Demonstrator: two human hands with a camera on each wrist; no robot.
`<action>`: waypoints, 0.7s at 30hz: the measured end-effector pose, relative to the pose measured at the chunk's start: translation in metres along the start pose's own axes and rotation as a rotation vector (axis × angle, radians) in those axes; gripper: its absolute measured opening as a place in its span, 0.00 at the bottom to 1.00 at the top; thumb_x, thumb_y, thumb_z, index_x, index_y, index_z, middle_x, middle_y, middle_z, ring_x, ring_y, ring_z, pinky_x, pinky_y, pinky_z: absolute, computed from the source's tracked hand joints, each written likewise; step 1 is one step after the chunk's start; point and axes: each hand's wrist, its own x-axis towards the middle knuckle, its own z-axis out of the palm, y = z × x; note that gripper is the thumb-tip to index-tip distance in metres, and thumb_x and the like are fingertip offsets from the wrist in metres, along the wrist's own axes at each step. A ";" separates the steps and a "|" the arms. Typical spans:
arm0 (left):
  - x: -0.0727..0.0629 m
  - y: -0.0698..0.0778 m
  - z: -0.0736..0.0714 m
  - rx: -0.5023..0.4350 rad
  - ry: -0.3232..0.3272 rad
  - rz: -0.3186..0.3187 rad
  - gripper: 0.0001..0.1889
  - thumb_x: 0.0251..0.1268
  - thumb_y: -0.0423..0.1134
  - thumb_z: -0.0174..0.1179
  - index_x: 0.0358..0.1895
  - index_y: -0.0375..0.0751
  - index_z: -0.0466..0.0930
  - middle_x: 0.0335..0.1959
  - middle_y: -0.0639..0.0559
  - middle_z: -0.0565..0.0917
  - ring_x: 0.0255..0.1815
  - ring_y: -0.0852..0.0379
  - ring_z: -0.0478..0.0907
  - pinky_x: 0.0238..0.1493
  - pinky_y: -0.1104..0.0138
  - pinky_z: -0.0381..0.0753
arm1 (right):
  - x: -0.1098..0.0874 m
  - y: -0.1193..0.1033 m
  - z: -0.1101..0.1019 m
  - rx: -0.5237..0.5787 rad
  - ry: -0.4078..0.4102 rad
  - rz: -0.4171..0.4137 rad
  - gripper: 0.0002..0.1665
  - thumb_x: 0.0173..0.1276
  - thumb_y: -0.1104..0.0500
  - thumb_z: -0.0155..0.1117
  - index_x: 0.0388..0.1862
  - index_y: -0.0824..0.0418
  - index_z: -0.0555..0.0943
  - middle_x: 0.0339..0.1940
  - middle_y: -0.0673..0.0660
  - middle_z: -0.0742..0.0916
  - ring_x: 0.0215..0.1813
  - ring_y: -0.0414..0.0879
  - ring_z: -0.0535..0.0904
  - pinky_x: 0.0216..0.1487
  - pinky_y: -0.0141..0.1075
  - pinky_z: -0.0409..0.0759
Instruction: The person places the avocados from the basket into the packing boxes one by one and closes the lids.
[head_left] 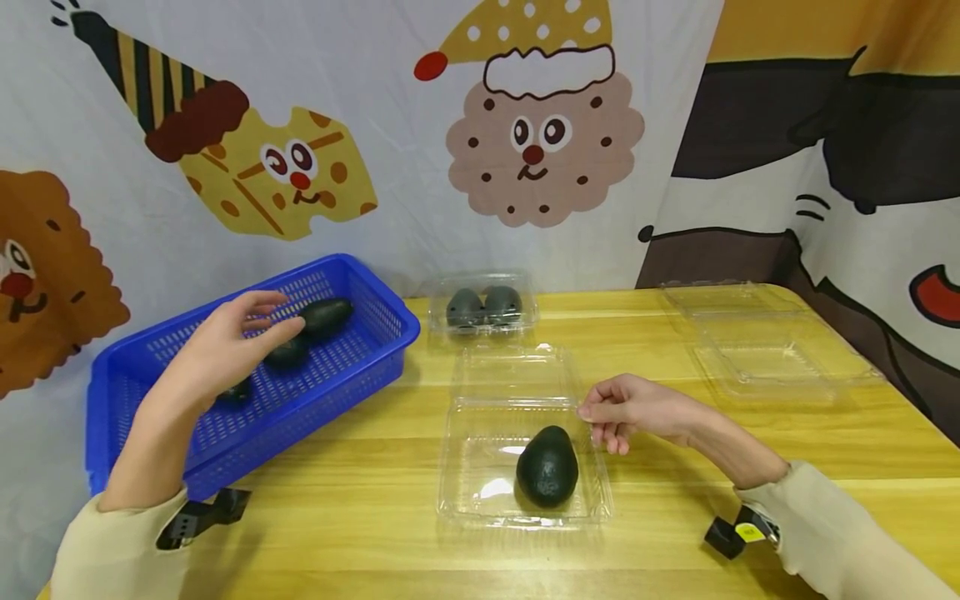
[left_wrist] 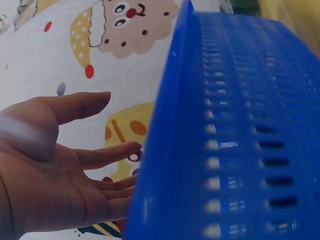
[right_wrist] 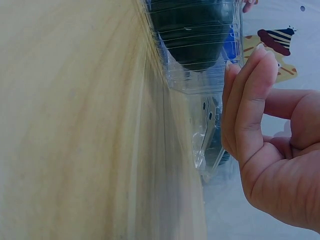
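My left hand point(head_left: 232, 342) reaches over the blue plastic basket point(head_left: 382, 367), its fingers loosely extended and nothing in its grasp. Dark green avocados point(head_left: 327, 318) lie in that basket, close to the fingertips in the head view and partly hidden by the hand. In the left wrist view the palm faces the camera beside the basket wall point(left_wrist: 165, 130). My right hand point(head_left: 637, 408) holds the right rim of an opened clear plastic clamshell container point(head_left: 480, 433) between thumb and fingers. One avocado point(head_left: 547, 467) sits in its right half.
Behind stands a closed clear container point(head_left: 525, 321) with two avocados point(head_left: 502, 306) inside. At the right back lie clear clamshell containers point(head_left: 780, 358), opened out. A printed cloth point(head_left: 405, 167) hangs behind the wooden table point(head_left: 360, 533).
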 end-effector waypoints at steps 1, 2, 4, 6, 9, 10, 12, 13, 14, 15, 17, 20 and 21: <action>0.001 -0.002 -0.001 0.008 -0.001 -0.006 0.44 0.76 0.63 0.49 0.79 0.32 0.51 0.76 0.28 0.57 0.74 0.27 0.54 0.64 0.31 0.61 | 0.000 0.000 0.000 0.001 0.000 0.001 0.21 0.78 0.57 0.60 0.46 0.79 0.74 0.30 0.61 0.85 0.25 0.41 0.80 0.27 0.30 0.82; 0.001 -0.004 -0.002 0.015 -0.003 -0.012 0.44 0.76 0.63 0.49 0.79 0.31 0.50 0.76 0.27 0.56 0.74 0.26 0.54 0.64 0.31 0.60 | 0.000 0.000 0.000 0.002 0.001 0.001 0.21 0.78 0.57 0.60 0.46 0.79 0.74 0.30 0.61 0.85 0.25 0.41 0.80 0.27 0.30 0.82; 0.002 -0.008 -0.004 0.026 -0.006 -0.025 0.45 0.76 0.63 0.49 0.78 0.30 0.50 0.75 0.26 0.56 0.74 0.25 0.54 0.64 0.31 0.60 | 0.000 -0.001 0.000 0.003 0.000 0.002 0.21 0.78 0.57 0.60 0.46 0.80 0.74 0.30 0.61 0.85 0.25 0.41 0.80 0.27 0.30 0.82; 0.002 -0.011 -0.006 0.041 -0.008 -0.036 0.45 0.76 0.63 0.48 0.78 0.29 0.50 0.75 0.24 0.56 0.73 0.25 0.54 0.64 0.30 0.60 | 0.000 -0.001 0.000 0.001 0.000 0.003 0.21 0.78 0.57 0.59 0.46 0.79 0.74 0.30 0.61 0.85 0.25 0.41 0.81 0.27 0.30 0.82; 0.002 -0.017 -0.009 0.063 -0.012 -0.051 0.45 0.76 0.63 0.48 0.78 0.27 0.50 0.74 0.22 0.56 0.72 0.23 0.54 0.63 0.30 0.61 | 0.000 0.000 -0.001 -0.001 -0.001 0.004 0.21 0.78 0.57 0.59 0.47 0.79 0.74 0.30 0.61 0.85 0.25 0.41 0.81 0.27 0.30 0.82; 0.002 -0.019 -0.010 0.075 -0.015 -0.057 0.45 0.76 0.63 0.48 0.78 0.27 0.49 0.74 0.22 0.56 0.72 0.23 0.54 0.63 0.30 0.61 | 0.000 0.000 -0.001 0.000 -0.001 0.005 0.21 0.78 0.57 0.59 0.47 0.79 0.74 0.30 0.61 0.85 0.25 0.41 0.81 0.27 0.30 0.82; 0.002 -0.024 -0.013 0.096 -0.026 -0.070 0.45 0.77 0.62 0.48 0.78 0.27 0.48 0.73 0.21 0.55 0.71 0.22 0.54 0.63 0.29 0.61 | 0.000 0.000 -0.001 0.001 -0.002 0.004 0.21 0.78 0.57 0.60 0.47 0.79 0.74 0.30 0.61 0.85 0.25 0.41 0.81 0.27 0.30 0.82; 0.002 -0.026 -0.014 0.107 -0.032 -0.077 0.45 0.77 0.62 0.48 0.78 0.26 0.47 0.73 0.20 0.55 0.71 0.22 0.54 0.62 0.29 0.61 | 0.000 0.000 -0.001 0.001 -0.002 0.002 0.21 0.78 0.57 0.60 0.47 0.79 0.74 0.30 0.61 0.85 0.25 0.41 0.81 0.27 0.30 0.82; 0.002 -0.028 -0.015 0.119 -0.038 -0.085 0.46 0.77 0.62 0.48 0.78 0.26 0.47 0.73 0.19 0.54 0.71 0.21 0.54 0.62 0.29 0.61 | 0.000 0.000 0.000 0.001 -0.003 0.002 0.21 0.78 0.57 0.60 0.47 0.79 0.74 0.30 0.61 0.85 0.25 0.41 0.81 0.27 0.30 0.82; 0.002 -0.030 -0.016 0.129 -0.043 -0.092 0.46 0.77 0.62 0.48 0.78 0.26 0.46 0.72 0.18 0.54 0.70 0.20 0.54 0.62 0.29 0.61 | 0.000 -0.001 0.000 0.000 -0.003 0.001 0.21 0.78 0.57 0.60 0.47 0.80 0.74 0.30 0.61 0.85 0.25 0.41 0.81 0.27 0.30 0.82; 0.002 -0.034 -0.018 0.150 -0.053 -0.103 0.46 0.77 0.62 0.48 0.78 0.25 0.46 0.72 0.17 0.54 0.69 0.20 0.54 0.62 0.29 0.61 | 0.000 -0.001 0.000 -0.001 -0.003 0.000 0.21 0.78 0.57 0.59 0.47 0.80 0.74 0.30 0.61 0.85 0.25 0.41 0.81 0.27 0.30 0.82; 0.002 -0.040 -0.021 0.174 -0.062 -0.109 0.46 0.77 0.61 0.48 0.76 0.23 0.47 0.71 0.16 0.54 0.68 0.19 0.56 0.60 0.29 0.63 | 0.000 -0.001 0.000 -0.002 -0.002 0.001 0.21 0.78 0.57 0.60 0.47 0.80 0.74 0.30 0.61 0.85 0.25 0.41 0.80 0.27 0.30 0.82; 0.001 -0.043 -0.022 0.179 -0.063 -0.109 0.46 0.77 0.61 0.49 0.76 0.22 0.47 0.70 0.16 0.55 0.67 0.19 0.56 0.60 0.29 0.64 | 0.000 -0.001 0.000 -0.002 -0.001 0.002 0.21 0.78 0.57 0.60 0.46 0.79 0.74 0.30 0.61 0.85 0.25 0.41 0.80 0.27 0.30 0.82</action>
